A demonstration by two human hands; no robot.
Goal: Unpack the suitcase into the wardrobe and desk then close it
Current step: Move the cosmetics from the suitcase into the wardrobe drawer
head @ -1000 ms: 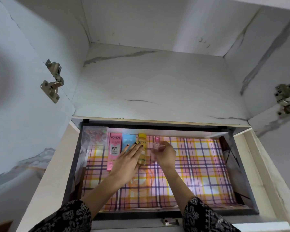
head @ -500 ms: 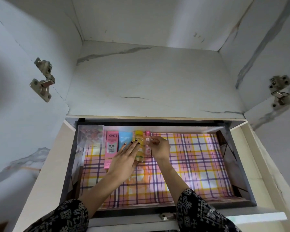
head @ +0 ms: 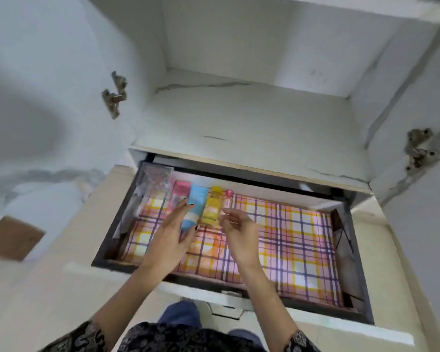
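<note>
Nearest the camera, two dark patterned sleeves [head: 79,336] frame the bottom edge, with blue trousers [head: 179,313] showing between them. Just beyond is the pulled-out drawer [head: 112,240] of the wardrobe, its floor covered by a pink, yellow and purple checked liner [head: 290,237]. Both forearms reach in over the drawer's front edge. The left hand [head: 170,235] is stretched flat, its fingers straight and close together, the dark-painted nails lying over the lower ends of the pink box [head: 179,196] and the blue tube [head: 196,207]; the blur hides whether they press on them. The right hand [head: 239,229] has its fingers loosely curled, thumb and forefinger drawn near each other right at the lower end of the small pink bottle [head: 228,201]; I cannot tell whether they pinch it or only hover beside it. The unpacked toiletries lie in a row at the drawer's far left: a clear packet [head: 155,179] against the left wall, then the pink box, the blue tube, a yellow bottle [head: 212,207] and the small pink bottle, side by side. Above the drawer runs a white marbled shelf [head: 239,118], with a metal hinge [head: 114,95] on the left panel and another hinge [head: 421,151] on the right.
</note>
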